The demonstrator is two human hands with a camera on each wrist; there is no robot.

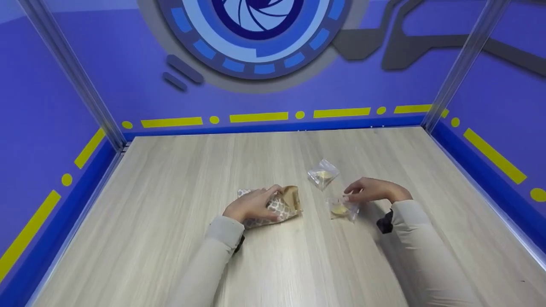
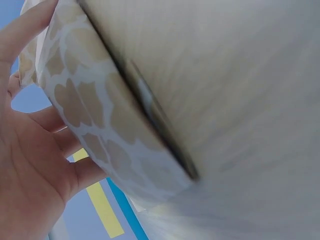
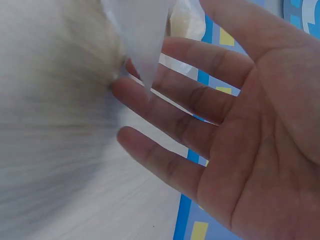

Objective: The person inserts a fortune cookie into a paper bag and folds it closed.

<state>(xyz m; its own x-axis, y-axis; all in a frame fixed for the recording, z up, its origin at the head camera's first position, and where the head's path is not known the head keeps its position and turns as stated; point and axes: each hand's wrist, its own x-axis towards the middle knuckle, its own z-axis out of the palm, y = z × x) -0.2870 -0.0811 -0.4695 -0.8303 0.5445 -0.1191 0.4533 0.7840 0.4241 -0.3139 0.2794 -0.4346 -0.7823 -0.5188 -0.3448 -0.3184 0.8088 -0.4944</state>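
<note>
A paper bag (image 1: 282,207) with a tan-and-white patterned outside lies on the table, its brown mouth facing right. My left hand (image 1: 252,205) grips it from above, thumb on the near side and fingers on the far side. In the left wrist view, the patterned side of the bag rests against the fingers (image 2: 47,119). My right hand (image 1: 376,190) pinches the upper right corner of a small clear plastic bag (image 1: 340,209) with a yellowish piece inside. The right wrist view shows its other fingers (image 3: 165,117) spread behind a corner of the plastic.
A second clear plastic bag (image 1: 323,175) with a yellowish piece lies just beyond the first. The wood-grain table (image 1: 179,183) is bordered by blue printed walls (image 1: 106,64) at the back and sides, with metal posts at the corners.
</note>
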